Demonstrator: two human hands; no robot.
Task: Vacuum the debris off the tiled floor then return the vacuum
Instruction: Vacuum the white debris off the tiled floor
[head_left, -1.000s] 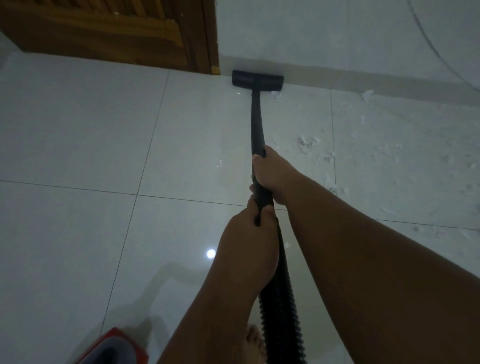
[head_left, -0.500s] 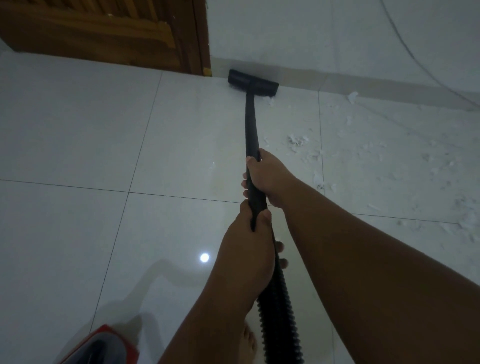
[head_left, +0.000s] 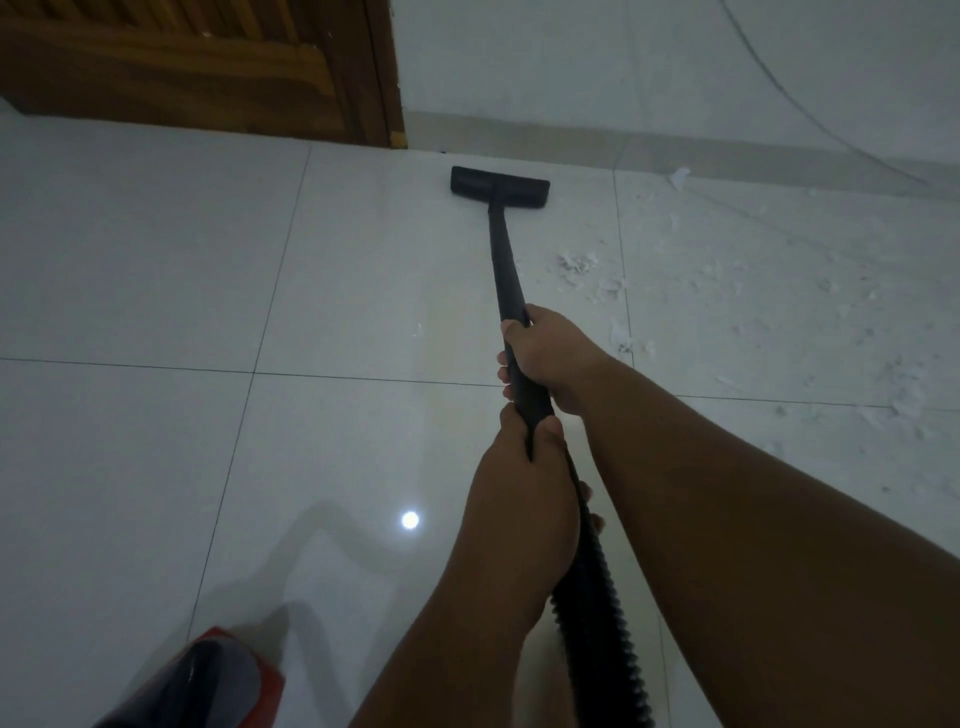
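Note:
A black vacuum wand runs from my hands to a flat black floor head resting on the white tiled floor a little short of the wall. My right hand grips the wand higher up. Just behind it, my left hand grips the wand where the ribbed black hose begins. White paper-like debris lies scattered on the tiles right of the wand, reaching to the far right. The red vacuum body shows at the bottom left.
A brown wooden door stands at the top left, its frame meeting the white wall. A thin cable curves down the wall at the right. A light reflection shines on the tile.
The floor head has pulled back from the wall base toward me, and now sits squarer on the tile. Both hands keep the same grip.

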